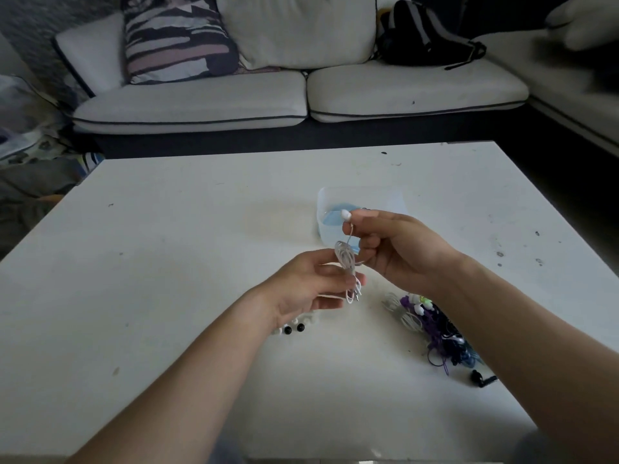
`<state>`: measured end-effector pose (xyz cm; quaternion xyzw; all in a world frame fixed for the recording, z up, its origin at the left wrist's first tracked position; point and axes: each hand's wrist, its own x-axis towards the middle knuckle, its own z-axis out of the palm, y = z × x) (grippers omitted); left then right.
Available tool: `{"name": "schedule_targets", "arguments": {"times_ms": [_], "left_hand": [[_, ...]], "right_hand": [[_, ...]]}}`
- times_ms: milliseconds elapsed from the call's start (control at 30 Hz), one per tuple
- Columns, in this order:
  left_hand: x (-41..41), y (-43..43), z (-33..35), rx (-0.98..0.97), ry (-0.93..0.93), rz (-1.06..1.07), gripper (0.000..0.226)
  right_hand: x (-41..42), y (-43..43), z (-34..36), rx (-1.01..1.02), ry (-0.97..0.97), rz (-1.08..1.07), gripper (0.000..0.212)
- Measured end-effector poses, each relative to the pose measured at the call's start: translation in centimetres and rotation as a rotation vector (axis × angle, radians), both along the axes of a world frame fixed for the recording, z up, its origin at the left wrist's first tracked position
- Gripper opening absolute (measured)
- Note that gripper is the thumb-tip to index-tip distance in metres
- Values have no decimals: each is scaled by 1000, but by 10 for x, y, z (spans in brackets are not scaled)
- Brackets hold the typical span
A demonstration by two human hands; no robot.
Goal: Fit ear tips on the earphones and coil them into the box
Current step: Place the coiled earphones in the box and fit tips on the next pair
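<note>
Just before the box, your left hand pinches the coiled white earphones, your right hand their earbud, seemingly tipped; boxing this pair remains.

The left hand and right hand are bare, and so are both wrists. Behind each hand the arm is bare skin for its whole visible length: the left forearm and the right forearm both run uncovered to the edge of the view. Well behind both hands, at the bottom edge, grey cloth shows in two small patches, one just inside each forearm. It is blurred, and which garment it belongs to cannot be told.
</note>
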<state>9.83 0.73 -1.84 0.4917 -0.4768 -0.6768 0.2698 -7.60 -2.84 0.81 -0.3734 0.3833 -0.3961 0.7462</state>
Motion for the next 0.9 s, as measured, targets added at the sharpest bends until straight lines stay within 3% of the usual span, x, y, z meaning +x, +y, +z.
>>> {"name": "schedule_targets", "arguments": {"times_ms": [67,233,333,467,633,733,833,900], "left_hand": [[-4,0,2,11,-33,81,30],[-7,-7,8,-55,-172,286,27],[-15,-24,12,-131,-212,368,26],[-32,-70,16,-260,-292,480,13],[-40,-125,5,-453,-727,416,23],[-40,-142,-9,-481,-945,403,10],[-38,-147,-13,-496,-1005,364,4],[-37,-146,-9,-511,-999,349,8]], "right_hand": [[-3,-1,-1,35,-15,-94,18],[-14,-9,-5,127,-52,-294,9],[-17,-23,-5,163,-107,-352,11],[-13,-56,-2,106,-40,-383,9],[-9,-112,-10,53,396,-414,6],[-6,-135,-22,-48,712,-299,6],[-4,-139,-25,-151,995,-227,16],[-3,-134,-20,-210,1090,-209,10]]}}
